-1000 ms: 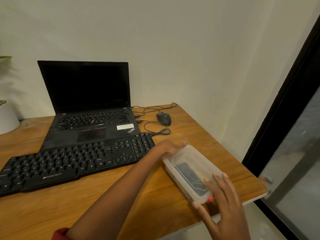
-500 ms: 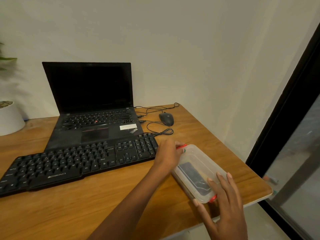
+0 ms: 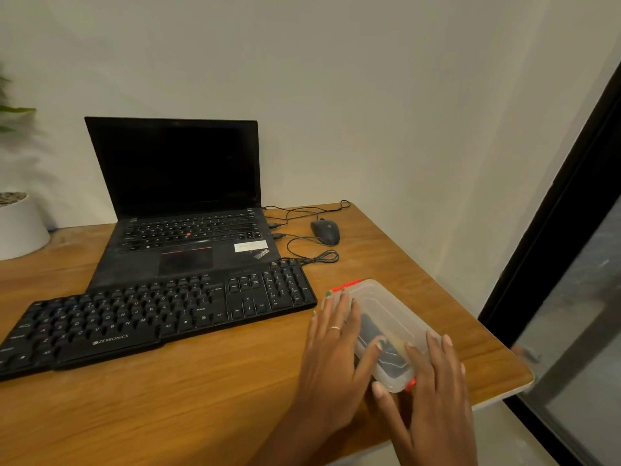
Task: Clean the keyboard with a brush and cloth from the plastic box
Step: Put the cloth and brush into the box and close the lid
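In the head view, the left hand (image 3: 336, 344) has slid back from the far red clip to lie flat along the plastic box (image 3: 386, 327) near the tabletop's right edge, by the keyboard (image 3: 151, 317). That clip now looks flipped up. The right hand (image 3: 433, 381), fingers straight, rests over the near clip, probably next.

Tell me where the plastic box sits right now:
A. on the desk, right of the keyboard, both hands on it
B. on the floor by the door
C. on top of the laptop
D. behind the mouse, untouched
A: the box rests on the desk to the right of the keyboard, with the left hand and right hand on it.
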